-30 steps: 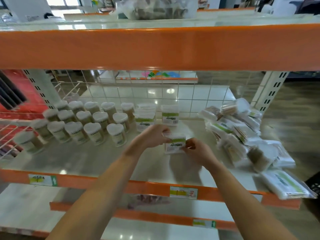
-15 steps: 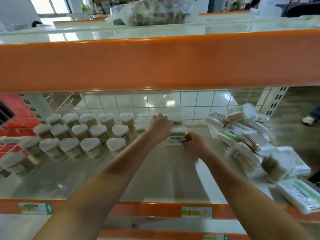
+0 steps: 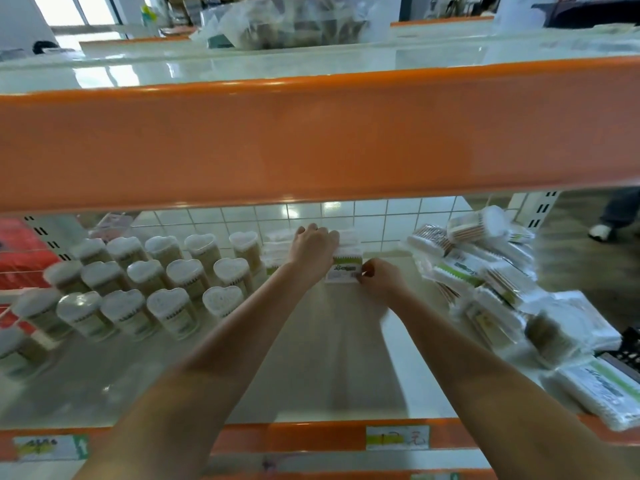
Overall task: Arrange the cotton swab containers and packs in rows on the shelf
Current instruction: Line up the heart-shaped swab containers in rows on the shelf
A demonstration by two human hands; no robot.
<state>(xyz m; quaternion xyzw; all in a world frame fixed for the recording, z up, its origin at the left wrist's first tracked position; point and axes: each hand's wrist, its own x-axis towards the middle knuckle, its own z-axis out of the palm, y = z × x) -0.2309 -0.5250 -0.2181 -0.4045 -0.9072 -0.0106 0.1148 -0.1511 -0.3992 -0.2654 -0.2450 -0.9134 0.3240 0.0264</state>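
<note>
Both arms have pushed deeper since a second ago, and the pack point(image 3: 344, 270) that hovered mid-shelf now stands near the back grid, right of the heart-lidded containers point(image 3: 194, 268). The left hand point(image 3: 313, 242) curls over its top; the right hand point(image 3: 375, 277) pinches its lower corner. The row is growing, though the heap of packs point(image 3: 485, 268) on the right still waits on the shelf point(image 3: 311, 358).
</note>
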